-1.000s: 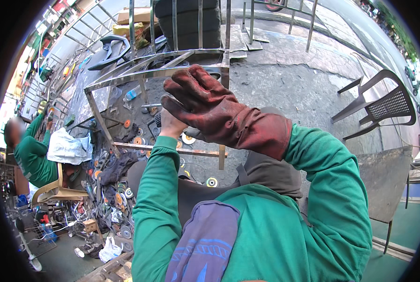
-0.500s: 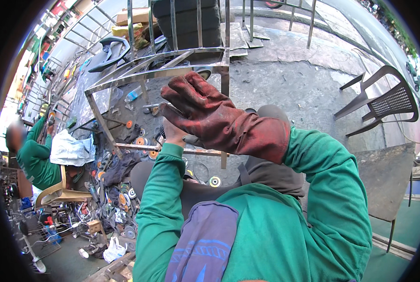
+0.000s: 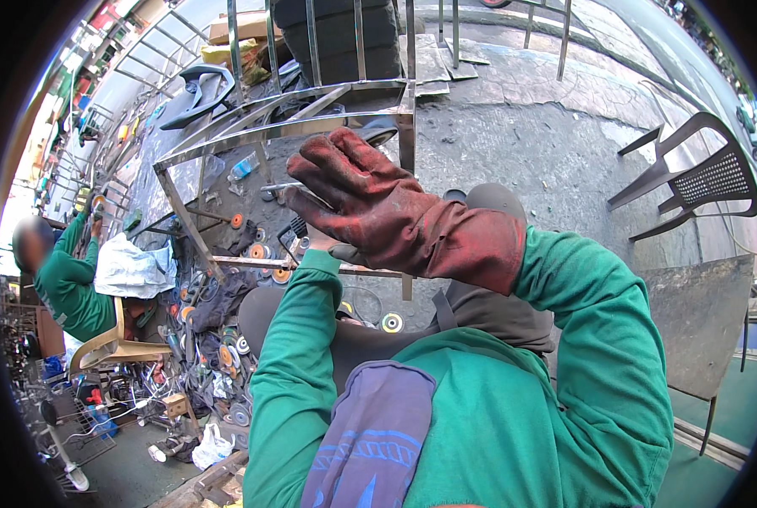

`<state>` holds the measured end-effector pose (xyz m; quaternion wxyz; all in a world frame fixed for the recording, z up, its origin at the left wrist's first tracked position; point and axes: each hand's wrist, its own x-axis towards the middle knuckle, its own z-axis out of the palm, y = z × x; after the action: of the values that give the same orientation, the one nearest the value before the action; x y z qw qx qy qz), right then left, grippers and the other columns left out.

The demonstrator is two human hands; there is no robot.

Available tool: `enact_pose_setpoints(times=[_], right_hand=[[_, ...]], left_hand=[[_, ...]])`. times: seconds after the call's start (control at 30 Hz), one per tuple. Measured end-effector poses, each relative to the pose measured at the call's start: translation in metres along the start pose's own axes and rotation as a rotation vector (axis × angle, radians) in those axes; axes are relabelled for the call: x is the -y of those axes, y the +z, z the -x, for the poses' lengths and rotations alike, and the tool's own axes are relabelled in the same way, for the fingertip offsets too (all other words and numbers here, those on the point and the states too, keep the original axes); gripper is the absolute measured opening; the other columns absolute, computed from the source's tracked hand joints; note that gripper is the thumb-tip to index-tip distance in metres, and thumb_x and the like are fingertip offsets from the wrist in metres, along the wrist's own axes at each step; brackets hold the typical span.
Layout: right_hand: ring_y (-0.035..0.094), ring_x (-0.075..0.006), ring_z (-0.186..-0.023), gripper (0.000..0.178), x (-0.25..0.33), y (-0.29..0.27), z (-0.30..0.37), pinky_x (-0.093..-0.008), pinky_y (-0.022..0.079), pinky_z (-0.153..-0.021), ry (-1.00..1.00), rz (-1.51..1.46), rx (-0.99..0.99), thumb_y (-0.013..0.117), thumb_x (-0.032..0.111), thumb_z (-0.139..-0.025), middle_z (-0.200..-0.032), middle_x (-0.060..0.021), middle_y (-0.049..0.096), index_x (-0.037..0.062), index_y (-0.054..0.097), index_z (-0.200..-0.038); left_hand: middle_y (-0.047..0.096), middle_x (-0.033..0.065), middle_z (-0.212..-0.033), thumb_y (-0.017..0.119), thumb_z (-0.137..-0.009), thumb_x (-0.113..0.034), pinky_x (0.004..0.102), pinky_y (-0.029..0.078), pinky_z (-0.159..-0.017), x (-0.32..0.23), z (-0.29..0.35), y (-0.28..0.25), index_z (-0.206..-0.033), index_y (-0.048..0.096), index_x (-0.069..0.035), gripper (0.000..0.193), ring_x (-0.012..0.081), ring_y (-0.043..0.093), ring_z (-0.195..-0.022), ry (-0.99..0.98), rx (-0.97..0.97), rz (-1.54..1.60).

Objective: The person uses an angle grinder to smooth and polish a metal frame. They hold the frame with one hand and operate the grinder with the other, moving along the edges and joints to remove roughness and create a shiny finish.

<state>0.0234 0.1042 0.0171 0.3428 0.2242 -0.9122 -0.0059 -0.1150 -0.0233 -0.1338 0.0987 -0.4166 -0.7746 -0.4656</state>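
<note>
In the head view, the right hand (image 3: 374, 199) wears a red glove (image 3: 425, 220), fingers extended, grip loose, near a metal frame (image 3: 407, 135). The left hand (image 3: 319, 240) is mostly hidden behind the glove; its grip cannot be told.

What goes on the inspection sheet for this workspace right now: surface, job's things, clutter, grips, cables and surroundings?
Surface: grey ground, rough and stained.
Job's things: red glove, worn and darkened, on the right grip.
Clutter: round discs scattered about, densest at left; clear bottle lying on the ground.
Grips: right, gloved, fingers partly bent, palm side hidden; left grip, bare where visible, mostly hidden behind the glove, so its hold cannot be told.
Cables: white cord among the lower-left clutter; its ends are unclear.
Surroundings: metal frame in front of the person; dark chair at right; co-worker in green at left.
</note>
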Motion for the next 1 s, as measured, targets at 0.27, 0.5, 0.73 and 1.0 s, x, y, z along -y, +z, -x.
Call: enact_pose_setpoints(times=[0.27,0.5,0.73,1.0], right_hand=[[0.046,-0.0437,-0.152,0.079,-0.001,0.001,-0.003,-0.0644,0.031,-0.126,0.012,-0.048,-0.079,0.069,0.032,-0.067,-0.156,-0.0236,0.056,0.0123,0.063,-0.143],[0.041,-0.0433,-0.156,0.078,0.002,0.007,-0.003,-0.065,0.027,-0.129,0.013,-0.013,-0.046,0.067,0.03,-0.073,-0.161,-0.0231,0.051,0.0132,0.059,-0.149],[0.042,-0.0447,-0.154,0.078,0.009,-0.01,-0.003,-0.0649,0.027,-0.128,0.036,-0.103,-0.015,0.067,0.031,-0.073,-0.16,-0.0246,0.052,0.0114,0.06,-0.148],[0.047,-0.0464,-0.15,0.076,0.015,-0.005,-0.011,-0.0663,0.03,-0.126,0.058,-0.133,-0.109,0.068,0.032,-0.069,-0.152,-0.0269,0.058,0.0091,0.064,-0.141]], left_hand=[[0.075,0.0105,-0.096,0.088,-0.079,-0.028,0.0468,0.057,-0.082,-0.005,0.004,0.004,-0.106,0.071,-0.011,0.037,0.0327,0.073,-0.093,-0.017,-0.001,0.005],[0.075,0.0101,-0.098,0.089,-0.078,-0.027,0.046,0.057,-0.082,-0.008,0.005,0.0,-0.108,0.07,-0.011,0.039,0.0315,0.073,-0.093,-0.034,-0.004,0.008],[0.075,0.0098,-0.099,0.089,-0.078,-0.025,0.0451,0.057,-0.083,-0.005,0.005,0.002,-0.11,0.07,-0.011,0.04,0.0303,0.073,-0.094,-0.045,-0.005,0.018],[0.074,0.0093,-0.101,0.09,-0.078,-0.024,0.0442,0.058,-0.084,-0.006,0.011,-0.004,-0.112,0.069,-0.01,0.043,0.029,0.073,-0.095,-0.061,-0.017,0.035]])
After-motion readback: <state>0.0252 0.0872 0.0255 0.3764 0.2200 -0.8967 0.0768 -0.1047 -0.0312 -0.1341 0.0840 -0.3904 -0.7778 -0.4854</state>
